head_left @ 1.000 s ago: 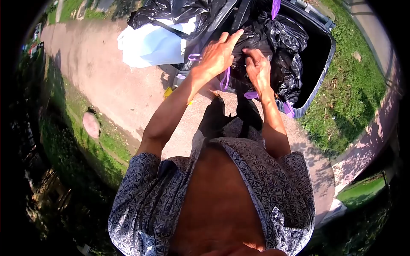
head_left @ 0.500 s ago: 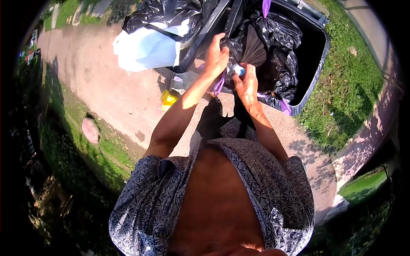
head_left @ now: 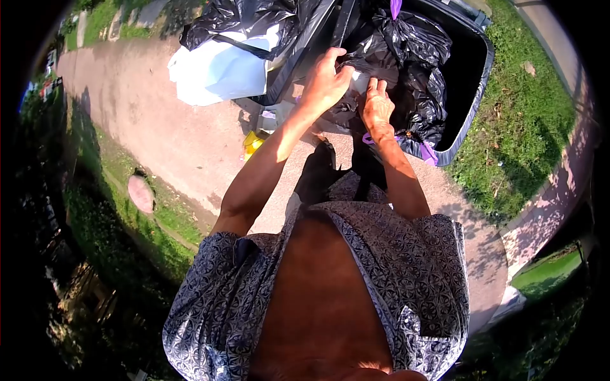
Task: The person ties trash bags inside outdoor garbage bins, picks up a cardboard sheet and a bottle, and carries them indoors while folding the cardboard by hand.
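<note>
A black garbage bag [head_left: 381, 54] lies partly inside a dark wheeled bin [head_left: 488, 70]. My left hand [head_left: 327, 81] is closed on the bag's gathered edge, thumb and fingers pinching the plastic. Just right of it, my right hand [head_left: 379, 109] rests against the bag with its fingers stretched out, and I see nothing held in it. Between the hands a small whitish item [head_left: 360, 82] shows at the bag's opening, too unclear to name. Purple drawstrings [head_left: 428, 153] hang near the bin's front rim.
Left of the bin, another black bag [head_left: 248, 19] and white sheets [head_left: 219, 70] sit by a second dark bin edge. A yellow item [head_left: 253, 145] and a pale carton-like piece [head_left: 273, 117] lie on the pavement. Grass [head_left: 527, 114] borders the right side.
The small white and blue item in my right hand no longer shows there, and its fingers have straightened. That hand moved slightly right. My left hand shifted slightly right, still gripping the bag.
</note>
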A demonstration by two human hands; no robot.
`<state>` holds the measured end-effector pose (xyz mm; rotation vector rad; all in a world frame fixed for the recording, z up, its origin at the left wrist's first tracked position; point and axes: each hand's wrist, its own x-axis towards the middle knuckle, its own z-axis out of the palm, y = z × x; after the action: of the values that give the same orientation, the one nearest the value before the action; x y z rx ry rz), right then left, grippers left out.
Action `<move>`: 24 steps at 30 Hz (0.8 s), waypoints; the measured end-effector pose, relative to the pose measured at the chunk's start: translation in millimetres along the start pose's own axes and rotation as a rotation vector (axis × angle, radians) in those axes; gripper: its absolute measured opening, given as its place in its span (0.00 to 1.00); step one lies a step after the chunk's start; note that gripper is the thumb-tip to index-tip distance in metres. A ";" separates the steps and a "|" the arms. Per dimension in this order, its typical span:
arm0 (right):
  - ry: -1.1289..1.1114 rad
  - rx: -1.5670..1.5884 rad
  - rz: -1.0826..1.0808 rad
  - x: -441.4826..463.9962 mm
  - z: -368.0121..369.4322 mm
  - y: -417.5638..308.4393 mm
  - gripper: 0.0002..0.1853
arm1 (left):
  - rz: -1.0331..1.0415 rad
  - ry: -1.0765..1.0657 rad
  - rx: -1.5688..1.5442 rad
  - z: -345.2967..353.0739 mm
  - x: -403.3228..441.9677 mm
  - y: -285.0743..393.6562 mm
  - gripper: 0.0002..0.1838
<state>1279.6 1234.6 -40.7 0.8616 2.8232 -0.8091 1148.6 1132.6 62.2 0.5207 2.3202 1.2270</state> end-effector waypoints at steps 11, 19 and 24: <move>0.183 0.473 0.393 -18.6 -72.0 53.7 0.37 | 0.124 -0.034 0.245 -24.5 -8.7 34.1 0.26; 0.170 0.699 0.605 -29.3 -105.0 37.1 0.31 | 0.224 -0.004 0.191 -16.0 8.3 36.9 0.23; 0.075 0.755 0.575 -30.6 -101.5 30.3 0.33 | 0.237 0.003 0.199 -13.6 11.4 32.5 0.22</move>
<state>1329.1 1292.4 39.1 1.6917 2.0671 -1.7524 1135.3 1146.8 93.7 0.8846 2.4519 1.1016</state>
